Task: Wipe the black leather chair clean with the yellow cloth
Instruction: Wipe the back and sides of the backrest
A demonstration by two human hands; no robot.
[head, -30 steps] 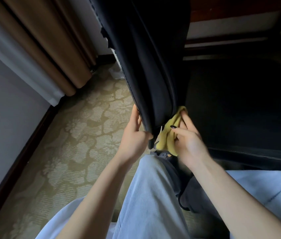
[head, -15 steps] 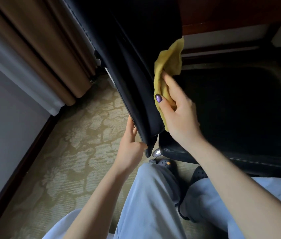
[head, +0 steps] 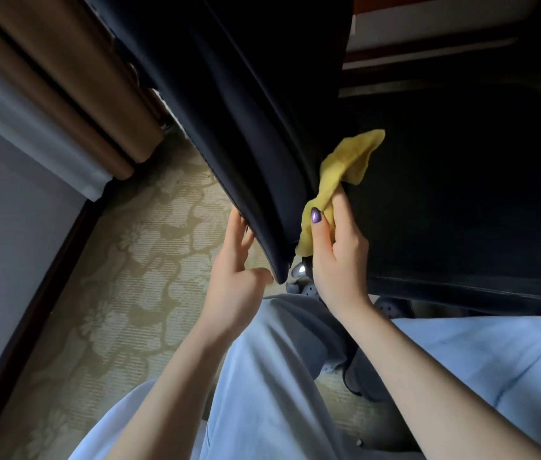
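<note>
Her right hand (head: 335, 257) pinches the crumpled yellow cloth (head: 342, 174) against the black leather chair's (head: 245, 127) backrest edge; her left hand (head: 236, 270), fingers straight, steadies its lower corner.

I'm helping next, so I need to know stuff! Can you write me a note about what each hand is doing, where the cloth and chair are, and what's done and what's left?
Left hand: straight fingers rest on the outer side of the black leather chair back, near its bottom corner, steadying it.
Right hand: pinches the yellow cloth against the inner side of the back, low down; the cloth's top flops free.
Done: wiping is under way at the lower back edge; how clean it is cannot be told.
Left: probably the rest of the back and the seat.
</note>
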